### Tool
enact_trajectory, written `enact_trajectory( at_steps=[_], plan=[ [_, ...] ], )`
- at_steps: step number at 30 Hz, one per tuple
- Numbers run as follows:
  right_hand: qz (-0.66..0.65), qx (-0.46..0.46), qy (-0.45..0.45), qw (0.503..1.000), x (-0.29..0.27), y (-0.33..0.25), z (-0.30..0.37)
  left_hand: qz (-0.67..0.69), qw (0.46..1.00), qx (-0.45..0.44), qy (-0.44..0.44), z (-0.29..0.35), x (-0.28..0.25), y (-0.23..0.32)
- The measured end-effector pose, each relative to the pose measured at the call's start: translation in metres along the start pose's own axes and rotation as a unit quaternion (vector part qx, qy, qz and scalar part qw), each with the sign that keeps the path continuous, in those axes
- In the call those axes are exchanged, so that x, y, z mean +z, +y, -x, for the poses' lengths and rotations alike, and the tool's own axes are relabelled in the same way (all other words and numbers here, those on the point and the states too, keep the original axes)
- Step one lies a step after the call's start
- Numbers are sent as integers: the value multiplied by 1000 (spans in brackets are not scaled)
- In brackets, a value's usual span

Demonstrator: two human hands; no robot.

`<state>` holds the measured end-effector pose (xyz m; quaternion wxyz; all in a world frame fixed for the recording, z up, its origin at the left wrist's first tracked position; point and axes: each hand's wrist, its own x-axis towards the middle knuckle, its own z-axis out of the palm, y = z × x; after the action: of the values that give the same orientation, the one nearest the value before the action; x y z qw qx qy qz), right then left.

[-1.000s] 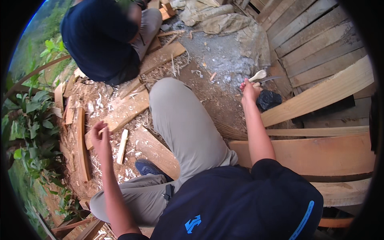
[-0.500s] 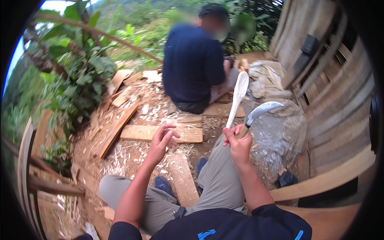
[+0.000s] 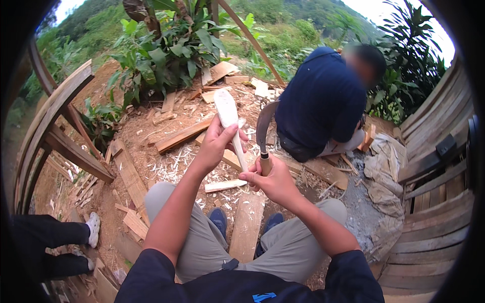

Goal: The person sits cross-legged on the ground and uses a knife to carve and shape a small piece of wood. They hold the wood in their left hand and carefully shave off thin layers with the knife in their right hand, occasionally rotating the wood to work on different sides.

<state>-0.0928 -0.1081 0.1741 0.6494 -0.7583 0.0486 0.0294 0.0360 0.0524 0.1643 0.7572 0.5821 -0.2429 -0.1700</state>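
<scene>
A pale carved wooden spoon [image 3: 227,107] stands tilted in front of me, its broad end up. My left hand [image 3: 215,145] is closed around its neck, just below the broad end. In my right hand [image 3: 273,180] is a sickle [image 3: 262,127], gripped by its wooden handle, with the curved blade pointing up. The thin lower end of the spoon meets the thumb and fingers of my right hand; whether they pinch it too, I cannot tell. The blade stands to the right of the spoon, apart from it.
A person in a dark blue shirt [image 3: 323,101] sits ahead on the right. Planks [image 3: 247,222] and pale shavings litter the ground. A wooden rail [image 3: 55,111] is at left, beside another person's legs [image 3: 55,237]. A plank wall [image 3: 429,237] and crumpled sacking [image 3: 386,171] lie right.
My left hand, empty before, has taken hold of the spoon. The spoon and sickle, earlier together in my right hand, have moved left and toward the middle. My view has turned left.
</scene>
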Motion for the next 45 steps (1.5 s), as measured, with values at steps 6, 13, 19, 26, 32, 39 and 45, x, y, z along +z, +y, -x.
enact_trajectory(
  at_steps=[6, 13, 19, 26, 32, 39, 45],
  plan=[
    [-20, -141, 45, 989, -21, 11, -42, 7, 995, -68, 79, 1, -26, 4],
    [183, -135, 132, 965, -34, 14, -39, 9, 985, -127, 112, 3, 1, -10],
    [338, -202, 219, 893, -53, 2, -45, -25, 992, -103, 68, 5, 13, -27],
    [382, -154, 196, 890, -57, 9, -41, -45, 989, -117, 72, 8, 19, -26],
    [373, -119, 207, 897, -61, 10, -43, -81, 990, -81, 82, 11, 26, -34],
    [340, -130, 219, 905, -64, 8, -41, -72, 988, -92, 99, 12, 25, -39],
    [362, -143, 180, 903, -54, 18, -42, -66, 991, -75, 92, 13, 26, -51]
  ],
)
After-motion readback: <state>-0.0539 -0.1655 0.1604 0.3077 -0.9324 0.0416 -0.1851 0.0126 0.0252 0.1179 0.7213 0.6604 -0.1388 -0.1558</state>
